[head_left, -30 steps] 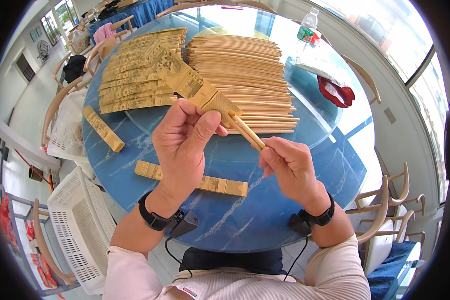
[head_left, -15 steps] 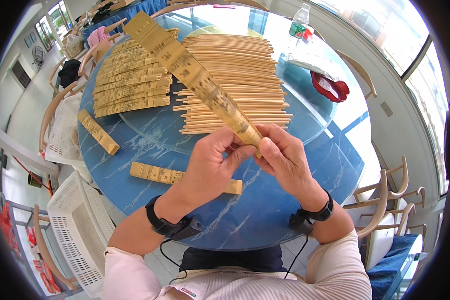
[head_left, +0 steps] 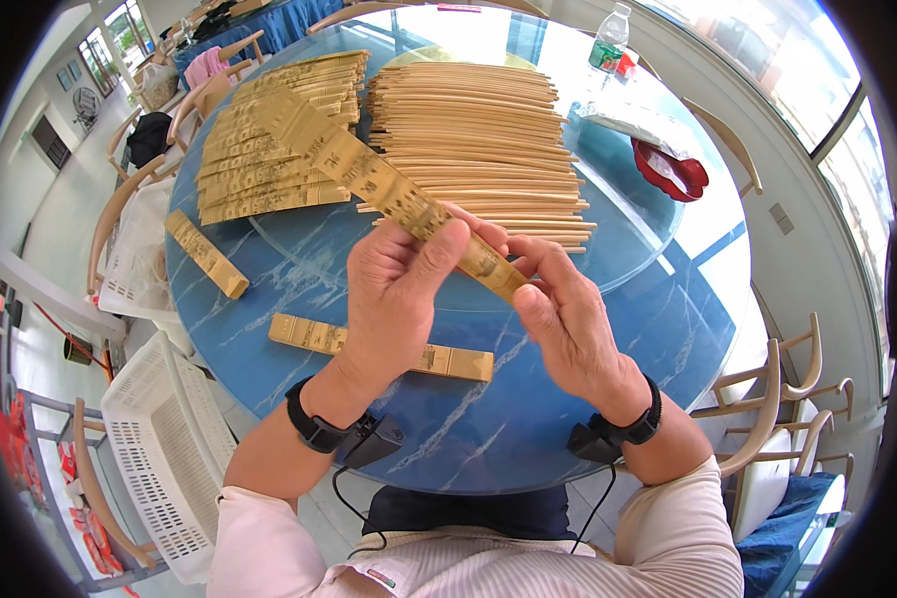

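A long gold paper chopstick sleeve (head_left: 369,179) with dark printing slants up to the left in front of me. My left hand (head_left: 389,299) is closed on its lower half, thumb on top. At the sleeve's near end is my right hand (head_left: 578,324), its thumb and fingers closed around the tip. Whether anything is inside the sleeve cannot be seen. Beyond it lie many bare wooden chopsticks (head_left: 468,120) in a broad row. More gold sleeves (head_left: 269,184) are spread in overlapping layers left of them. One banded-looking sleeve bundle (head_left: 458,363) lies under my left wrist, another bundle (head_left: 206,254) farther left.
The round blue marbled table (head_left: 658,329) carries a glass turntable (head_left: 623,229). A water bottle (head_left: 609,40), a clear plastic bag (head_left: 638,125) and a red dish (head_left: 668,171) sit at the far right. White baskets (head_left: 164,448) stand to the left; wooden chairs (head_left: 767,399) surround the table.
My left hand has slid up along the sleeve, away from the right hand. The sleeve's far end has dropped lower in view. My right hand stays near the other end.
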Tool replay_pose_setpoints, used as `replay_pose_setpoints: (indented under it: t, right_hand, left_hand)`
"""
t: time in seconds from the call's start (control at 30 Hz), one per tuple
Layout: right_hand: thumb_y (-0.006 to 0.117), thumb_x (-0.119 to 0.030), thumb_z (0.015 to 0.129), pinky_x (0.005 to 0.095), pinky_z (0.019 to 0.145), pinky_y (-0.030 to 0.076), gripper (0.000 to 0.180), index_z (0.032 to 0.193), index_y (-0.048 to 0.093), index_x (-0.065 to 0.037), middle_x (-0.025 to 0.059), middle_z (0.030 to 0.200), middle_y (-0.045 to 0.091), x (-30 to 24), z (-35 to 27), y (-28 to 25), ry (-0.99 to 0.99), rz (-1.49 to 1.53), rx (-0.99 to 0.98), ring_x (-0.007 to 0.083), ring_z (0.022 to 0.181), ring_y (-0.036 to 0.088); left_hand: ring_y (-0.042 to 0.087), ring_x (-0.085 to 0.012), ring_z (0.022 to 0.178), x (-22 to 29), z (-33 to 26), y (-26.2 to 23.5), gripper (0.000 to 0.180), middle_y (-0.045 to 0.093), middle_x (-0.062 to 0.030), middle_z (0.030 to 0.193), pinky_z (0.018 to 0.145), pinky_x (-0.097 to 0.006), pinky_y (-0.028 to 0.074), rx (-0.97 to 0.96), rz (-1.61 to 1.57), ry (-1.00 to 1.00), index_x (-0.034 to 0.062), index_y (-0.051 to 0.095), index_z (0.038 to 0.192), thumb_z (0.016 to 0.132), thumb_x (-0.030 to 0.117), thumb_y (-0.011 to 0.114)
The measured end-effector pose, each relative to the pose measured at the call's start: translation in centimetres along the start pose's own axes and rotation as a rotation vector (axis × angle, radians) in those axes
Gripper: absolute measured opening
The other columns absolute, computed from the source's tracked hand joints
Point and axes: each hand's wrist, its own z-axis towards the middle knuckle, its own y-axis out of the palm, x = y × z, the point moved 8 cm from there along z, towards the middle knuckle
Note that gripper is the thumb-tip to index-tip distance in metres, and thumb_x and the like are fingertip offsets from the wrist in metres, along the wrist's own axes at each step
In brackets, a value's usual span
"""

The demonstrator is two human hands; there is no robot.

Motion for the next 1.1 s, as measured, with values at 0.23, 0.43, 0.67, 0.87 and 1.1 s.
replay_pose_setpoints:
  t: [0.23, 0.43, 0.67, 0.87, 1.1]
  right_hand:
    - [0.073, -0.007, 0.104, 0.0334, 0.067, 0.053, 0.015, 0.114, 0.066, 0.002, 0.0101, 0.080, 0.067, 1.7, 0.3, 0.3, 0.090, -0.066, -0.037, 0.0190, 0.070, 0.062]
    - [0.069, -0.006, 0.106, 0.0299, 0.063, 0.049, 0.009, 0.105, 0.069, 0.003, 0.0058, 0.077, 0.066, 2.8, 0.1, 0.4, 0.256, 0.039, -0.039, 0.0130, 0.068, 0.057]
    - [0.071, -0.010, 0.107, 0.0213, 0.053, 0.040, 0.014, 0.109, 0.076, 0.002, 0.0017, 0.075, 0.067, 3.7, -0.2, 1.1, 0.340, 0.180, -0.051, 0.0037, 0.059, 0.051]
    - [0.068, -0.010, 0.108, 0.0229, 0.058, 0.047, 0.021, 0.124, 0.072, 0.001, 0.0016, 0.085, 0.072, 3.1, -0.3, 1.3, 0.340, 0.228, -0.066, 0.0055, 0.065, 0.056]
    - [0.060, 0.001, 0.109, 0.0213, 0.058, 0.051, 0.027, 0.134, 0.070, 0.003, 0.0105, 0.106, 0.080, 1.2, -0.1, -0.6, 0.049, 0.324, 0.058, 0.0081, 0.066, 0.066]
  left_hand:
    - [0.080, -0.0297, 0.102, 2.4, 2.0, -5.7, 0.021, 0.080, -0.0195, 0.112, 0.089, -0.038, 0.066, 0.277, -0.118, 0.053, 0.0017, 0.068, 0.118, 0.115, 0.021, 0.059]
    - [0.080, -0.0291, 0.102, 1.5, 1.9, -5.9, 0.022, 0.080, -0.0182, 0.111, 0.087, -0.037, 0.066, 0.273, -0.111, 0.065, 0.0030, 0.063, 0.119, 0.116, 0.024, 0.057]
    - [0.080, -0.0279, 0.099, 0.5, 1.2, -3.6, 0.022, 0.079, -0.0188, 0.109, 0.086, -0.038, 0.067, 0.233, -0.057, -0.025, 0.0018, 0.060, 0.119, 0.118, 0.022, 0.052]
    - [0.080, -0.0282, 0.100, -0.6, 0.4, -1.8, 0.021, 0.078, -0.0183, 0.110, 0.087, -0.040, 0.068, 0.181, -0.079, -0.099, 0.0006, 0.062, 0.118, 0.116, 0.020, 0.055]
    - [0.080, -0.0313, 0.104, 0.5, 2.1, -6.5, 0.022, 0.079, -0.0190, 0.116, 0.086, -0.039, 0.068, 0.328, -0.184, -0.061, 0.0027, 0.064, 0.118, 0.115, 0.024, 0.059]
